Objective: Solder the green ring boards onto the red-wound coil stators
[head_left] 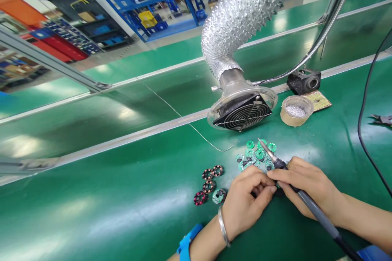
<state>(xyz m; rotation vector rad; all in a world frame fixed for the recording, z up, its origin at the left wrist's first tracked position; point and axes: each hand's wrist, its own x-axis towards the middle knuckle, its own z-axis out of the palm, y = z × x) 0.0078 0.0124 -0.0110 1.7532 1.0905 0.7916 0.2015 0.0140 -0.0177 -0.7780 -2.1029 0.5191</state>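
My right hand (312, 185) is closed around a soldering iron (320, 214), whose bare metal tip points up and to the left over the green parts. My left hand (249, 197) is closed in a pinch, its fingertips meeting those of my right hand. A small dark and green part shows at the fingertips, mostly hidden, so I cannot make out what it is. Just beyond lies a cluster of small round green circuit boards (250, 152), some with black pieces. Left of my left hand are several ring-shaped copper coils (208, 186) and one ring topped with a green board (219, 196).
A fume extractor with a black fan grille (245, 115) hangs from a silver duct (235, 20) above the boards. Behind on the right stand a tub of metal shavings (290, 119), a yellow sponge (318, 101) and an iron holder (303, 81). Solder wire (196, 129) trails across; pliers (381, 120) lie far right.
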